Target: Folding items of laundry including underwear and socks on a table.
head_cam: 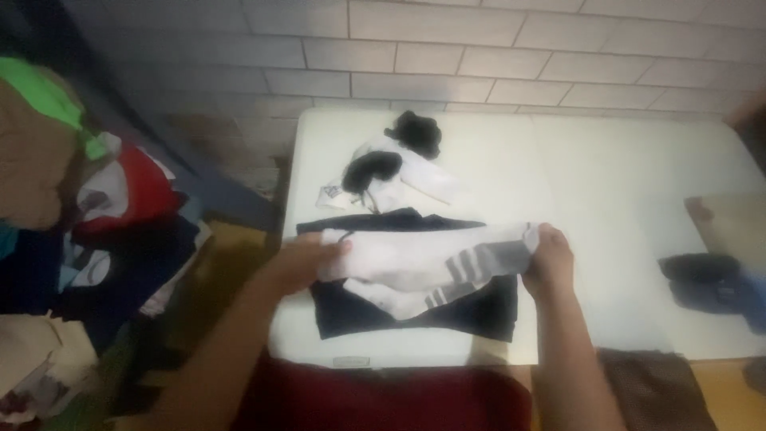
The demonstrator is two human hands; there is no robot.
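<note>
Right now I have a white sock [415, 259] stretched between both hands, just above a folded dark garment [415, 307] that lies at the near edge of the white surface [622, 168]. My left hand [307, 259] is clamped on the sock's open end, and my right hand [549, 257] pinches the other end, where grey stripes cross the fabric. The sock looks soft, slightly curved, and blurred at its edges. A second white sock [399, 299] with the same grey stripes lies under it, resting on the dark garment, so I count two striped socks. Beyond the dark garment, farther from me, sits a small heap of white socks with black toes [391, 164]; I see two black patches there, though I cannot tell how many socks make up the heap. To the right of the dark garment, well apart, lies one dark bundle [706, 279]. To its left, off the surface, is one pile of mixed coloured clothes [96, 215].
</note>
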